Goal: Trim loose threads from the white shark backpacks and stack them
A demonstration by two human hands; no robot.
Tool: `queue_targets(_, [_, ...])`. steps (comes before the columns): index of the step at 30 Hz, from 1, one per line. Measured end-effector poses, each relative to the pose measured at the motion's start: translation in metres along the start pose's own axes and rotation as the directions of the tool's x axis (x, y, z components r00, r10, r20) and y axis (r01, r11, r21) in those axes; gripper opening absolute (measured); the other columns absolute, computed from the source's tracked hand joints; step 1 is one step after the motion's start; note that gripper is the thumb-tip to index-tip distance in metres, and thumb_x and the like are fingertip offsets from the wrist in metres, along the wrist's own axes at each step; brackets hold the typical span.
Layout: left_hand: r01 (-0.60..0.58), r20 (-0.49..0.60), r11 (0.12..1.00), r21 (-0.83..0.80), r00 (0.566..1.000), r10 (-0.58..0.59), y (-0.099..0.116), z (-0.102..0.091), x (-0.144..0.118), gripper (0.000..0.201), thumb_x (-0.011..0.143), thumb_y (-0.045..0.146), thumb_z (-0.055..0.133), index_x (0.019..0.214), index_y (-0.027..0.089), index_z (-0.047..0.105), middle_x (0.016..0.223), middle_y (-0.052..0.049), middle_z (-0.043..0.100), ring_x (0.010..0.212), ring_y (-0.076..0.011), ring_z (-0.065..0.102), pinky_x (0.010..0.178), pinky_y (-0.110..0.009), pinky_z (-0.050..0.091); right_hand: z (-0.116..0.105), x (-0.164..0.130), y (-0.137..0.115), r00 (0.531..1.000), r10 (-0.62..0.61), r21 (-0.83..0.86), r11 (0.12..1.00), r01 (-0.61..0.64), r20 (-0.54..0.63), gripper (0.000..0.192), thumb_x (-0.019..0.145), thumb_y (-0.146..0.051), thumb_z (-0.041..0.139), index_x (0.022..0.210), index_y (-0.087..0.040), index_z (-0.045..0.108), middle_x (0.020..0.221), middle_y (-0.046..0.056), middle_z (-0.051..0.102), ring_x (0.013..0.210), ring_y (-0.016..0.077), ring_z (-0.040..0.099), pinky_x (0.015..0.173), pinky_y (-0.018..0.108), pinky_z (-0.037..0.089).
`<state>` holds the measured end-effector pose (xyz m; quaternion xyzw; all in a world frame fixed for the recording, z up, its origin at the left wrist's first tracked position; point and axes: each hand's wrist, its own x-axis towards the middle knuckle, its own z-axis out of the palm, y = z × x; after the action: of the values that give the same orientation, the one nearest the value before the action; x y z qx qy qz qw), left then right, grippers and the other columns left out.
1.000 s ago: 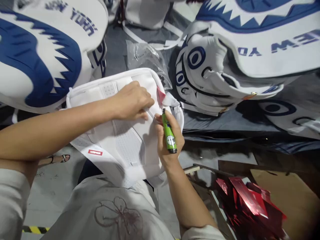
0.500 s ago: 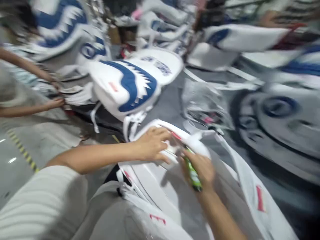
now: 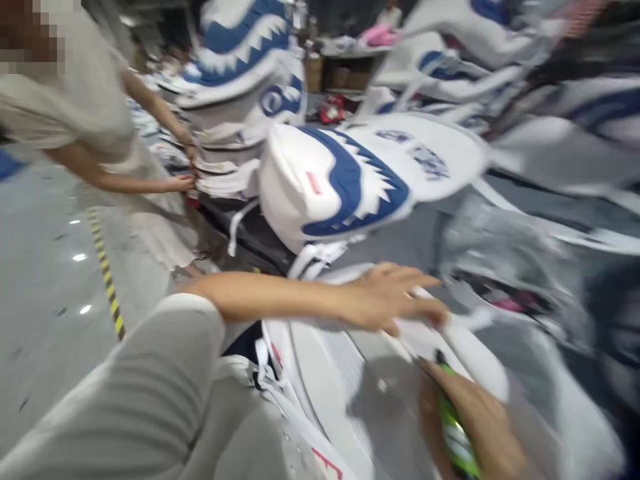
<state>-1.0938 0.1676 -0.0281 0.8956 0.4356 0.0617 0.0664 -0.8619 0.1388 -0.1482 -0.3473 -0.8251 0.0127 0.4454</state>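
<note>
A white-and-grey backpack [image 3: 320, 380] lies in front of me, with a zip along its side. My left hand [image 3: 390, 300] reaches across its top, fingers stretched and apart, with nothing visible in them; whether they touch the fabric I cannot tell. Lower right, over the same backpack, my right hand [image 3: 475, 407] is closed round a green-handled tool [image 3: 457, 433] with a black end. Blur hides what kind of tool it is. Just beyond stands another white backpack [image 3: 285, 187] with a blue jagged-tooth pattern.
At left, a person [image 3: 90, 113] has their hands at a stack of similar backpacks [image 3: 240, 87]. A clear plastic bag [image 3: 505, 247] with small things in it lies at right on the dark table [image 3: 430, 227]. More backpacks [image 3: 550, 147] lie beyond. Yellow-black tape [image 3: 106, 273] marks the floor.
The view has swung left, so things sit further right. My left hand has moved off the spot by the zip and its fingers are stretched out. The right hand still holds the green-handled tool.
</note>
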Motion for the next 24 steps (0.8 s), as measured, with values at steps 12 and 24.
queue_targets(12, [0.022,0.052,0.953,0.301,0.998,-0.039,-0.010,0.045,0.035,0.138,0.063,0.046,0.089,0.161,0.018,-0.003,0.168,-0.023,-0.003,0.155,-0.0423,0.002,0.121,-0.065,0.007,0.001,0.002,-0.033,0.998,-0.041,0.174,0.984,0.032,0.050,0.031,0.094,-0.027,0.051,0.123,-0.020,0.058,0.092,0.010,0.065,0.083,0.0257,0.063,0.075,0.041,0.047])
queue_targets(24, [0.040,0.034,0.940,0.340,0.998,-0.055,-0.008,0.052,0.043,0.093,0.087,0.036,0.068,0.161,0.017,0.015,0.166,-0.018,0.022,0.148,-0.0357,0.029,0.115,-0.055,0.031,-0.034,0.026,-0.010,0.879,0.135,0.099,0.974,-0.202,0.457,0.027,0.095,-0.029,0.062,0.122,-0.023,0.061,0.116,0.007,0.073,0.106,0.0240,0.069,0.111,0.051,0.031])
